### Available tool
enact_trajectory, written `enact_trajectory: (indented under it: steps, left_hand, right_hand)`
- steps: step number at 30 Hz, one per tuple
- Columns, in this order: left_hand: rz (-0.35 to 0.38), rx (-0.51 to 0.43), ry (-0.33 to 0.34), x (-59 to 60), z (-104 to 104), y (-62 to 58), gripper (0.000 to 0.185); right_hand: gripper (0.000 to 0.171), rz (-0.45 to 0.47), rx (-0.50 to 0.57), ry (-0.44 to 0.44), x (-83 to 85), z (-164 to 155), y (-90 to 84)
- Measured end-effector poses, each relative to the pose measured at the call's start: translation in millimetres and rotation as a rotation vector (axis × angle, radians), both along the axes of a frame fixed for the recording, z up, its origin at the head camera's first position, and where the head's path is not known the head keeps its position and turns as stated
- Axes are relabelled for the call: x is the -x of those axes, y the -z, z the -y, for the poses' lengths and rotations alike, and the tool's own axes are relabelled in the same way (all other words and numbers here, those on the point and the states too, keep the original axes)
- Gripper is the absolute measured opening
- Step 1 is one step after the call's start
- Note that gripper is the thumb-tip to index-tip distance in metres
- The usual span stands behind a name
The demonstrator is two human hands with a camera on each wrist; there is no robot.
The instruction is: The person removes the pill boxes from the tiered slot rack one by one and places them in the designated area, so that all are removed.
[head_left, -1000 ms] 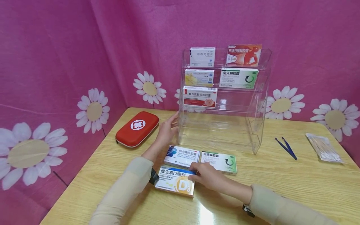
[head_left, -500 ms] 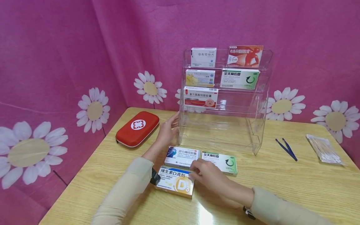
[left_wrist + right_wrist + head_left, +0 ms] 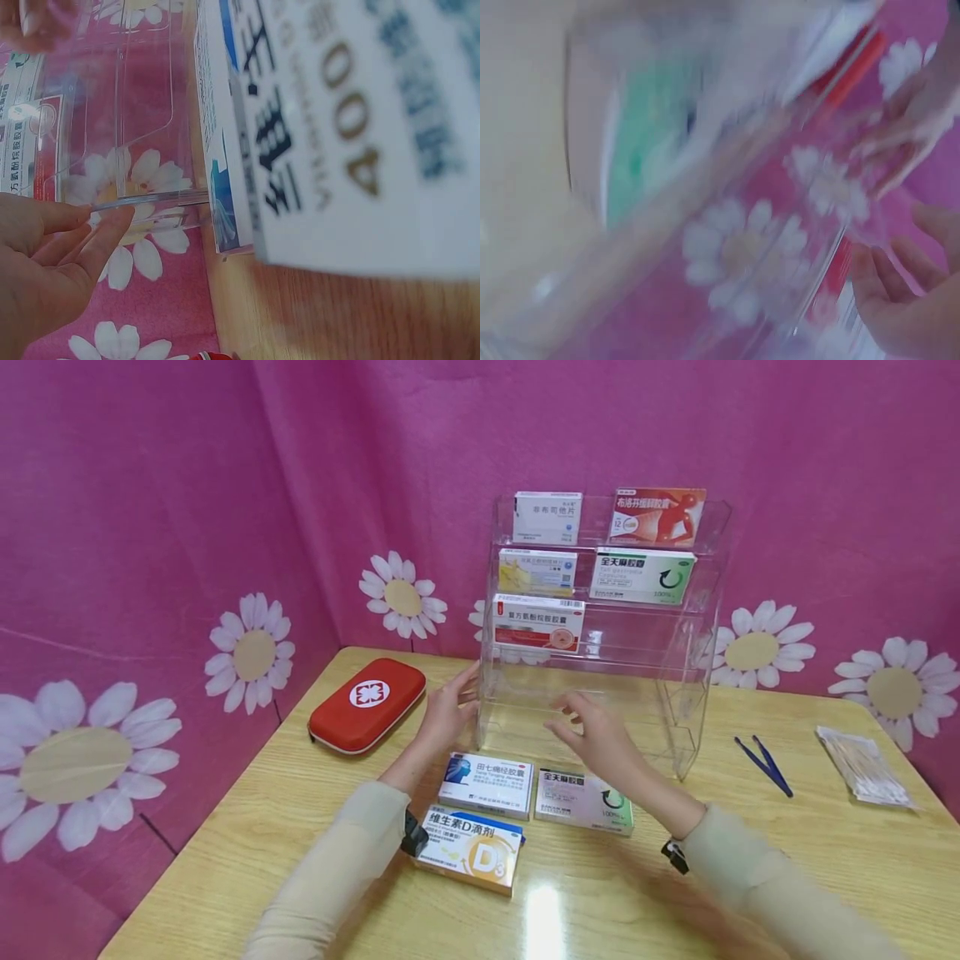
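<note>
Straight fingers of my left hand (image 3: 447, 706) touch the left side panel of a clear tiered display rack (image 3: 142, 199). My right hand (image 3: 596, 731) holds nothing and hovers in front of the rack's lower tiers, thumb and index finger apart. Below it a green-and-white medicine box (image 3: 573, 800) lies on the table, partly covered by that forearm. To its left is a blue-and-white medicine box (image 3: 486, 785). Nearest the body, a vitamin D3 drops box (image 3: 468, 852) lies askew, a blue corner showing beneath it. The right wrist view is blurred.
Medicine boxes fill places on the upper tiers, among them a red-and-white one (image 3: 538, 625) and an orange-red one (image 3: 655, 517). A red first-aid case (image 3: 367, 704) lies left of the rack. Blue tweezers (image 3: 765, 766) and a pack of cotton swabs (image 3: 865, 766) lie right.
My right hand has left the vitamin D3 box and moved up and right to the front of the rack, carrying nothing. My left hand has stayed at the side panel.
</note>
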State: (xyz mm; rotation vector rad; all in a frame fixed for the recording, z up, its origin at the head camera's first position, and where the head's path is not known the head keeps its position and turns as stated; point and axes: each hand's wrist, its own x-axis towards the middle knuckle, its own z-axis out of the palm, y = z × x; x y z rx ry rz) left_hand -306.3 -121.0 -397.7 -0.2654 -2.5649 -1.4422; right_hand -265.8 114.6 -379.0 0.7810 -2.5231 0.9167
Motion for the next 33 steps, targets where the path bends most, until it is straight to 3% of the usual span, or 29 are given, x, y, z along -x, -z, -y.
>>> enact_trajectory:
  steps: [6, 16, 24, 33]
  left_hand:
    - [0.001, -0.001, 0.004, -1.0, -0.9, 0.7, 0.066]
    - [-0.038, 0.003, 0.027, -0.1, 0.9, 4.5, 0.07]
    - [-0.013, -0.003, 0.033, -0.8, 0.9, 2.3, 0.071]
    - [0.0, -0.011, 0.031, -0.3, 2.5, 0.3, 0.07]
  right_hand:
    - [0.036, -0.174, 0.077, 0.101, 42.6, -13.5, -19.4]
    - [0.046, -0.219, 0.067, 0.134, 84.7, -20.1, -39.7]
    - [0.044, -0.194, 0.037, 0.128, 100.2, -14.2, -48.7]
    - [0.035, -0.184, 0.077, 0.104, 101.6, -7.8, -49.4]
